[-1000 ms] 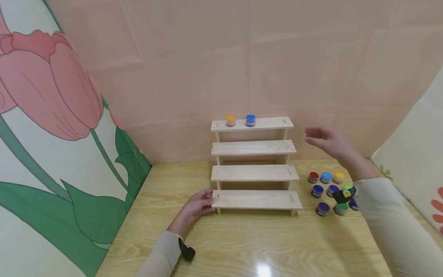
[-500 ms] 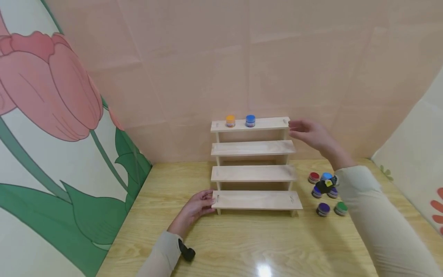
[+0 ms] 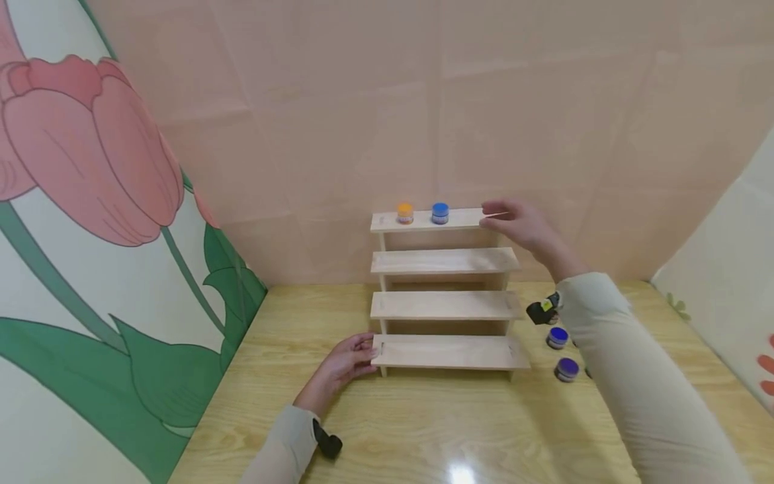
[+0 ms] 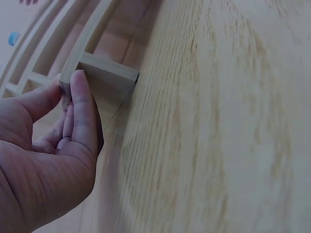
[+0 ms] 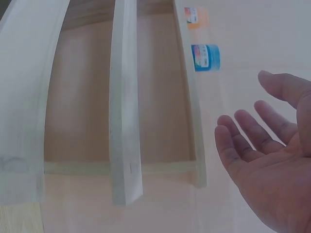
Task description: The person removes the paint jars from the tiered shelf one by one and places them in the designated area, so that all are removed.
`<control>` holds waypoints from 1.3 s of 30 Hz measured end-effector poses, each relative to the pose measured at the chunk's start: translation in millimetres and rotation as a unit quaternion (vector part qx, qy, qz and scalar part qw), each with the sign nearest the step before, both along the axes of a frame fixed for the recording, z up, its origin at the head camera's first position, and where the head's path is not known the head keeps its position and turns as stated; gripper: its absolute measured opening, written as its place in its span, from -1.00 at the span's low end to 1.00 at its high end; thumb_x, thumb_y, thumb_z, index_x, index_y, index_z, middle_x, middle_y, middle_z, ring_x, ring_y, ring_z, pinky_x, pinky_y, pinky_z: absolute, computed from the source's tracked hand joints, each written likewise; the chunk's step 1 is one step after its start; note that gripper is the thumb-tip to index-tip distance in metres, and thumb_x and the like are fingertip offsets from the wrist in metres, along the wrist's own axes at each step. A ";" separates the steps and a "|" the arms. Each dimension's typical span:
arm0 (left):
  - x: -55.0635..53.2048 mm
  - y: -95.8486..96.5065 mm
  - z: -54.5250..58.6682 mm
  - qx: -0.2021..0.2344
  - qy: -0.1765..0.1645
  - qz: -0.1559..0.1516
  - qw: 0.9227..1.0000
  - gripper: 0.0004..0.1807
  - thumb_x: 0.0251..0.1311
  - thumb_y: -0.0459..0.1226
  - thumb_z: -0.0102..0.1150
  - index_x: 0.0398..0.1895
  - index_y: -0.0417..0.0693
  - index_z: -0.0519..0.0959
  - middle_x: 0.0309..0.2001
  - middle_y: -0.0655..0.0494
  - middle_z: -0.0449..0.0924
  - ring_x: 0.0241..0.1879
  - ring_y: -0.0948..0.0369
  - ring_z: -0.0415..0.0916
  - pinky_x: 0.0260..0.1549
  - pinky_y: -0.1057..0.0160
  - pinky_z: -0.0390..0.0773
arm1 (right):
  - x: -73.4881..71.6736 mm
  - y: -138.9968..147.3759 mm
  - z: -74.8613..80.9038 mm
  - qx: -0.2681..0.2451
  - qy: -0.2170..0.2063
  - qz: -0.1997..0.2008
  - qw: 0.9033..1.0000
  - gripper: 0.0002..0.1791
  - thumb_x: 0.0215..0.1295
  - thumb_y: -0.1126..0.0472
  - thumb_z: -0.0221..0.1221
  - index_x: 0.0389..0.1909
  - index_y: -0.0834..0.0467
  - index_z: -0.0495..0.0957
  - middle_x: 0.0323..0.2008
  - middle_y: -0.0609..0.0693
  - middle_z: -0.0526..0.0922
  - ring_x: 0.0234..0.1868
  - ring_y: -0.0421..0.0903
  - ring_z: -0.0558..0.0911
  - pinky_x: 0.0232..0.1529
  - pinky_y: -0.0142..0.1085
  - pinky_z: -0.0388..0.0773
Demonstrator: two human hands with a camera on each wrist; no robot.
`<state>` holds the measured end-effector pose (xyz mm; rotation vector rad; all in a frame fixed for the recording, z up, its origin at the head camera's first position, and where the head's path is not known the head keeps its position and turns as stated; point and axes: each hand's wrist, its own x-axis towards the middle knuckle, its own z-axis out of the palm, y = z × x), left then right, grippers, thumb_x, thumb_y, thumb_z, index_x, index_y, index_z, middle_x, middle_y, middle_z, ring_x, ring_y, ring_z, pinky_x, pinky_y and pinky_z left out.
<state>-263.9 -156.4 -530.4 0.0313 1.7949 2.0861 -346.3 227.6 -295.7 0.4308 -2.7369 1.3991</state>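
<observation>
A stepped wooden display rack point(image 3: 450, 305) with several tiers stands against the back wall. My left hand point(image 3: 345, 363) pinches the left end of its lowest tier; the left wrist view shows the thumb and fingers point(image 4: 83, 109) on either side of the board's edge. On the top tier sit an orange-lidded paint jar point(image 3: 405, 214) and a blue-lidded paint jar point(image 3: 440, 214), set apart. Over the right end of that tier hovers my right hand point(image 3: 523, 227), its fingers loosely bent. In the right wrist view the palm holds nothing, and the blue jar point(image 5: 206, 58) is nearby.
More paint jars stand on the table right of the rack: one with a dark blue lid point(image 3: 557, 337), one with a purple lid point(image 3: 567, 369). My right sleeve point(image 3: 629, 363) hides others. A pink wall covering point(image 3: 326, 134) rises behind the rack.
My right hand has moved left, from beside the rack to over the top tier's right end. Its sleeve now covers more jars. The left hand keeps its grip in place.
</observation>
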 end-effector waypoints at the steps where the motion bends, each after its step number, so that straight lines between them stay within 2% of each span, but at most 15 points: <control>1: 0.3 0.1 0.2 0.001 0.000 0.001 1.000 -0.38 0.36 -0.48 0.15 0.46 -0.37 0.24 -0.12 0.04 0.50 -0.27 0.23 0.60 -0.29 0.35 0.72 | -1.8 -2.6 0.2 -0.002 0.000 0.003 1.000 -0.35 0.47 0.01 0.20 0.42 0.27 0.31 0.39 0.28 0.37 0.39 0.26 0.36 0.42 0.21 0.28; 11: 1.2 1.8 2.2 0.005 -0.006 0.010 1.000 -0.38 0.35 -0.49 0.16 0.45 -0.33 0.27 -0.11 0.03 0.50 -0.27 0.20 0.60 -0.29 0.34 0.72 | -18.2 -23.3 4.6 -0.008 -0.004 0.002 1.000 -0.39 0.48 0.09 0.19 0.40 0.30 0.31 0.35 0.30 0.41 0.37 0.25 0.39 0.41 0.16 0.32; 18: 1.0 4.9 1.8 0.004 -0.008 0.007 1.000 -0.36 0.36 -0.48 0.15 0.48 -0.35 0.22 -0.09 0.02 0.49 -0.26 0.20 0.59 -0.26 0.33 0.72 | -33.2 -29.2 0.7 -0.018 -0.003 -0.011 1.000 -0.42 0.48 0.15 0.19 0.40 0.32 0.32 0.34 0.31 0.42 0.36 0.24 0.40 0.41 0.11 0.34; 24: 3.2 5.0 1.3 0.000 -0.006 0.005 1.000 -0.35 0.36 -0.48 0.16 0.48 -0.36 0.22 -0.11 0.06 0.45 -0.31 0.23 0.56 -0.28 0.33 0.72 | -40.2 -37.7 -0.3 -0.022 -0.001 -0.015 1.000 -0.42 0.48 0.13 0.19 0.39 0.31 0.33 0.33 0.31 0.43 0.34 0.24 0.42 0.39 0.09 0.39; 31: 5.0 5.0 3.9 0.005 -0.010 0.002 1.000 -0.35 0.36 -0.48 0.16 0.47 -0.36 0.22 -0.11 0.04 0.49 -0.29 0.23 0.59 -0.28 0.34 0.71 | -47.3 -47.3 -0.2 0.007 0.016 -0.024 1.000 -0.42 0.45 0.08 0.21 0.37 0.27 0.36 0.30 0.27 0.46 0.33 0.21 0.45 0.35 0.07 0.43; 39: 2.8 4.3 5.2 0.003 -0.011 0.000 1.000 -0.36 0.35 -0.48 0.16 0.47 -0.36 0.23 -0.12 0.03 0.50 -0.28 0.23 0.60 -0.27 0.33 0.72 | -55.4 -61.1 -0.1 0.003 -0.003 -0.009 1.000 -0.36 0.43 0.13 0.23 0.43 0.26 0.31 0.32 0.27 0.45 0.34 0.21 0.44 0.37 0.06 0.41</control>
